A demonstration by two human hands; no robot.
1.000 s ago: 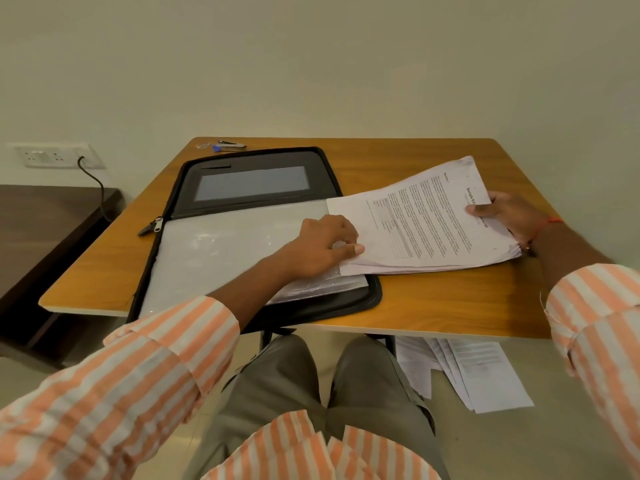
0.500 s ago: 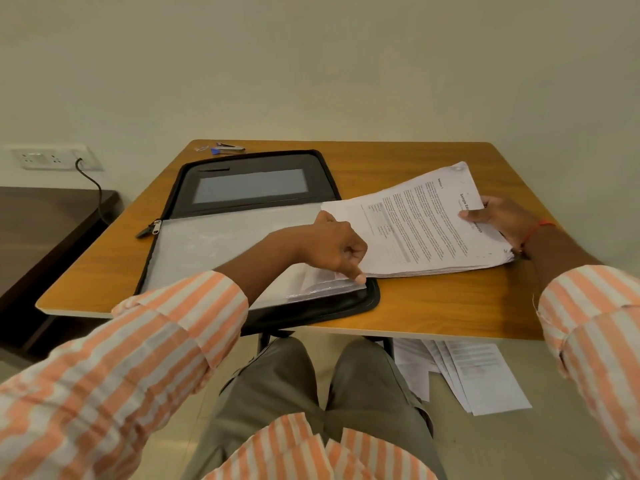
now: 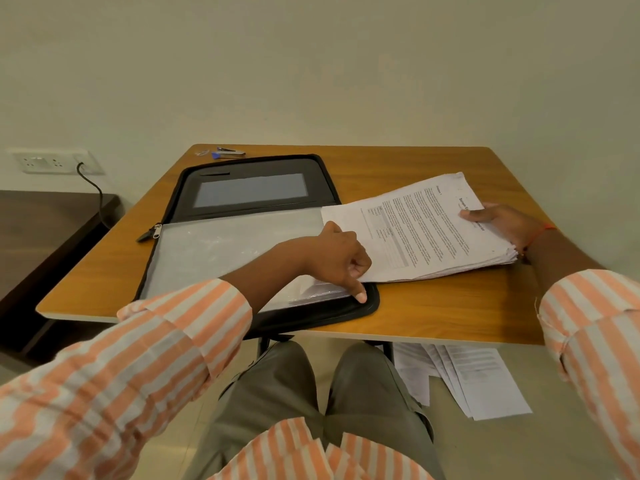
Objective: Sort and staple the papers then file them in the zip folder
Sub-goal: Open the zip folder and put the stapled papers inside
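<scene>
My left grip (image 3: pixel 332 258) has moved off the papers (image 3: pixel 426 230) to the zip folder (image 3: pixel 249 171) near its sleeve (image 3: pixel 221 251) corner, fingers curled, index pressing; my right grip (image 3: pixel 502 225) pinches the papers, which partly overlap the folder on the table (image 3: pixel 433 310), ready for filing.

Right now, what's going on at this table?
A person is filing papers. The right hand grips a stack of printed papers, whose other end lies over the open zip folder on the table. The left hand, fingers curled, has its index fingertip at the near corner of the folder's clear sleeve. A stapler lies at the far edge.
</scene>
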